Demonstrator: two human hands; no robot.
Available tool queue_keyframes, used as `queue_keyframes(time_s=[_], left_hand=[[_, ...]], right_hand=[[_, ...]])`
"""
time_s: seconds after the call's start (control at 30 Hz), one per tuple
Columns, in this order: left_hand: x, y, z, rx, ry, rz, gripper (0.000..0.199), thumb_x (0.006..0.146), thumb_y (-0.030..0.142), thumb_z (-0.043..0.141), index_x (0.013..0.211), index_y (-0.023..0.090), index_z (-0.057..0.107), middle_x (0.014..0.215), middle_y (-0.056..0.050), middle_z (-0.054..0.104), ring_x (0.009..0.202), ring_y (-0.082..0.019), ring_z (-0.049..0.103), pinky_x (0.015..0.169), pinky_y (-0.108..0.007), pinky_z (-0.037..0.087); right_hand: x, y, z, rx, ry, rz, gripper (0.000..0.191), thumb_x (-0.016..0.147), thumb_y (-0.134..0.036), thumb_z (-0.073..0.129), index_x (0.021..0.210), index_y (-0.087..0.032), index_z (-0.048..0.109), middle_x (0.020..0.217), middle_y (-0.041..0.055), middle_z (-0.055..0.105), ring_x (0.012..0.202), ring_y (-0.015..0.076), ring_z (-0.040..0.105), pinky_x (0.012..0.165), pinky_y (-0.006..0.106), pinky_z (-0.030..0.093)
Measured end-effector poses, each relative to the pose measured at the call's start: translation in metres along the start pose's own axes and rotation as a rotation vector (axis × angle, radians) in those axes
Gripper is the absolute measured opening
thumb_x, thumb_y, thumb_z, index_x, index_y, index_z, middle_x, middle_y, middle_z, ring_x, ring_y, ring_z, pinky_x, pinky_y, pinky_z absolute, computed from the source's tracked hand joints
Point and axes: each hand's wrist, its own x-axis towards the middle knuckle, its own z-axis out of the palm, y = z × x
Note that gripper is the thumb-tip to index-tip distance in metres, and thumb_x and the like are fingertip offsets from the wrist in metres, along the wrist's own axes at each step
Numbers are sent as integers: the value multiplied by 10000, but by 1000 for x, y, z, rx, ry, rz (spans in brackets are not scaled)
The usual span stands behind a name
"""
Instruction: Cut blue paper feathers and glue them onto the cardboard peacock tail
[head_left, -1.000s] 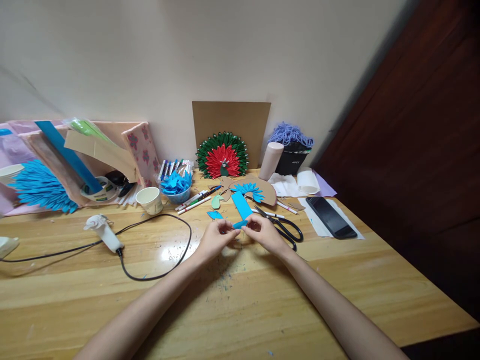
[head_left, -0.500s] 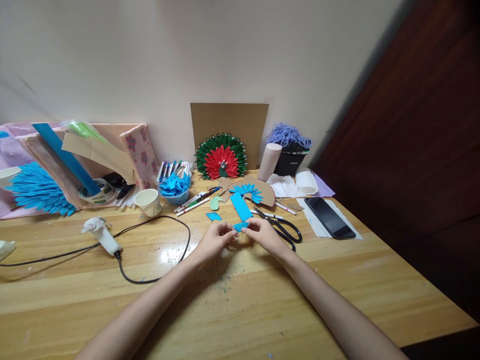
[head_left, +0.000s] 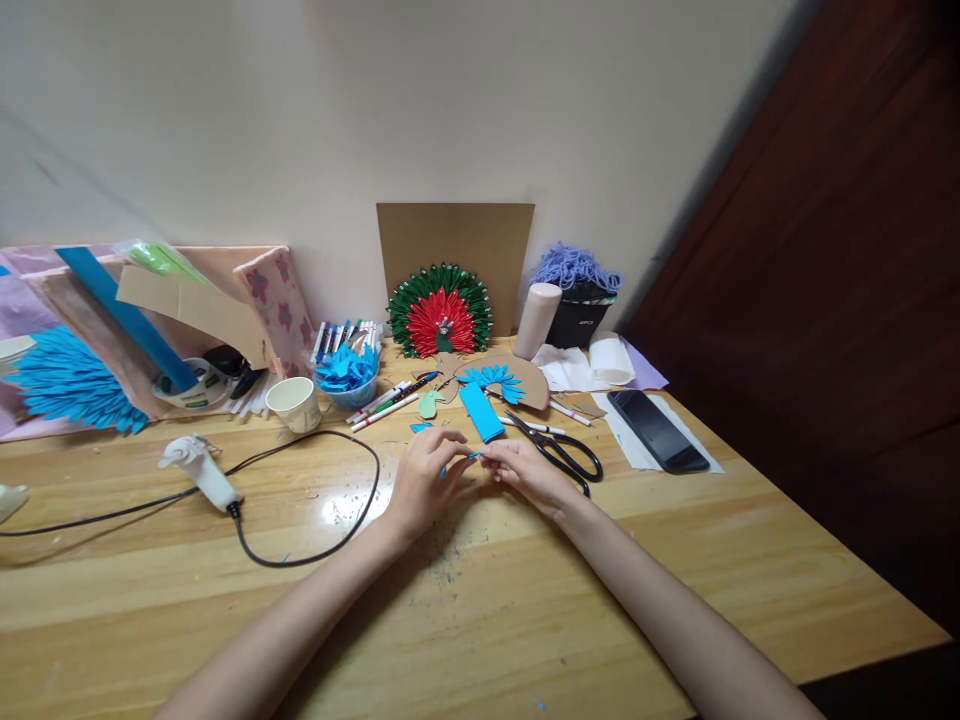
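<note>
My left hand [head_left: 429, 478] is closed on a small blue piece [head_left: 474, 456], with more blue showing between its fingers. The fingertips of my right hand [head_left: 525, 472] pinch the right end of the same piece. Just beyond my hands lies a blue folded strip [head_left: 481, 413]. Black scissors [head_left: 559, 452] rest beside my right hand. A blue petal shape [head_left: 421, 427] is partly hidden behind my left hand. Farther back are a light green cutout [head_left: 430, 403] and a brown cardboard arc [head_left: 529, 382] bearing blue petals [head_left: 495, 380].
On the left are a white glue gun [head_left: 202, 472] with a black cord, a paper cup [head_left: 294, 404] and a bowl of blue pieces [head_left: 351, 392]. A phone [head_left: 658, 430] lies at right. A red-green fan decoration [head_left: 442, 312] stands against cardboard [head_left: 456, 232].
My left hand has turned and risen slightly over the blue petal shape on the table. The blue piece between my fingers now shows as a narrow sliver.
</note>
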Motion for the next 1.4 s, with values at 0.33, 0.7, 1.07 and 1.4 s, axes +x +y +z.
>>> queue_keyframes(time_s=[0.33,0.7,1.07,1.4], left_hand=[[3,0,1,-234,17,-134,94,796,240,536,797,188,614,885,-62,585,882,-181,530,801,-331,413],[2,3,3,-278,-27,-163,103,803,221,506,803,195,605,874,-57,596,862,-170,546,803,-310,424],[21,-60,-39,-126,114,-367,216,670,188,575,886,184,578,942,-51,595,769,-174,602,666,-301,489],[28,-73,-79,169,15,-362,261,667,122,550,917,190,586,940,-69,610,755,-202,595,725,-340,457]], right_hand=[[-15,-20,3,-682,135,-635,121,763,-239,564,873,-218,610,897,50,574,876,194,517,789,328,403],[-12,-13,3,-796,160,-693,54,791,-198,515,771,-207,564,794,42,569,808,193,512,774,336,391],[-3,-6,-7,-688,283,-581,93,814,-256,473,772,-192,528,781,39,534,729,166,504,678,285,411],[-2,-3,-8,-644,262,-551,124,821,-285,476,766,-190,533,784,37,540,721,165,509,681,292,409]])
